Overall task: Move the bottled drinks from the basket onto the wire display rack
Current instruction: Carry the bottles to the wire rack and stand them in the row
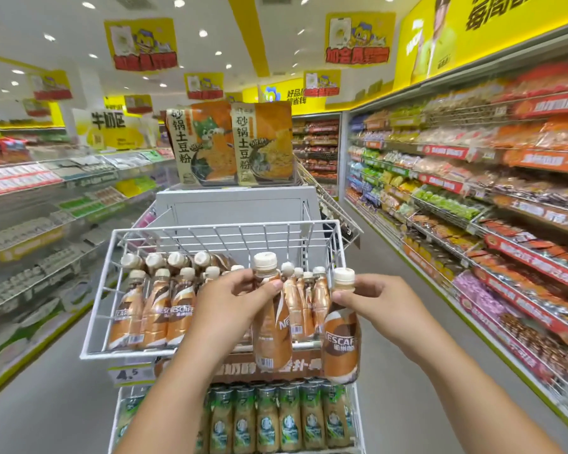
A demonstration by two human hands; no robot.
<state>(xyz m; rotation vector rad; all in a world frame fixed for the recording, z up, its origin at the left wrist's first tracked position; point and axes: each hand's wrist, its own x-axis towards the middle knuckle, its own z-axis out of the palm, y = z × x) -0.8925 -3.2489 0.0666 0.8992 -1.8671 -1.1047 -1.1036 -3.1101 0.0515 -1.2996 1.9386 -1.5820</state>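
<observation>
Two brown coffee bottles were in the hands, one each. The left hand (235, 301) pinched the left bottle (271, 326) at its neck, thumb in front and fingers curled round it, holding it upright over the front rail of the white wire rack (99, 309). The right hand (379, 306) pinched the right bottle (341, 332) just below its cream cap, holding it upright at the rack's front right corner, outside the wire. Both forearms reached forward from below, the hands near each other.

Inside the rack stood more of the same bottles (154, 309): about eight on the left in two rows, and about four on the right behind the held ones; the hands hid some, so the count is uncertain. On the tier below stood a front row of about six green-labelled bottles (289, 421). Two noodle packs (230, 145) stood on top of the display.
</observation>
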